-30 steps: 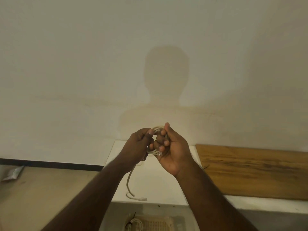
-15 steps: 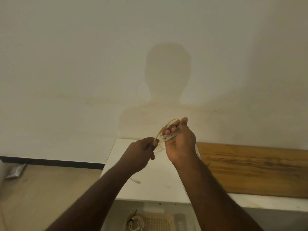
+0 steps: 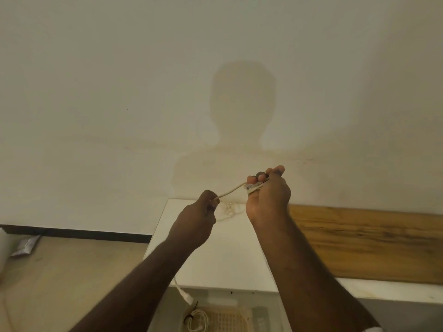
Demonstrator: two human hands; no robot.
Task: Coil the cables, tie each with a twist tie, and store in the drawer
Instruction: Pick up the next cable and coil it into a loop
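Where gripped, cable (image 3: 232,189) taut, rising rightward.

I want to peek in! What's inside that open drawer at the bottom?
In the drawer lies a coiled white cable with a dark tie, beside a pale perforated tray. The forearms and picture edge hide the rest.

Two bare forearms are seen, uncovered from elbow to wrist; no rings or watch are shown on the left hand (image 3: 195,220); the right hand (image 3: 268,197) is likewise unadorned.
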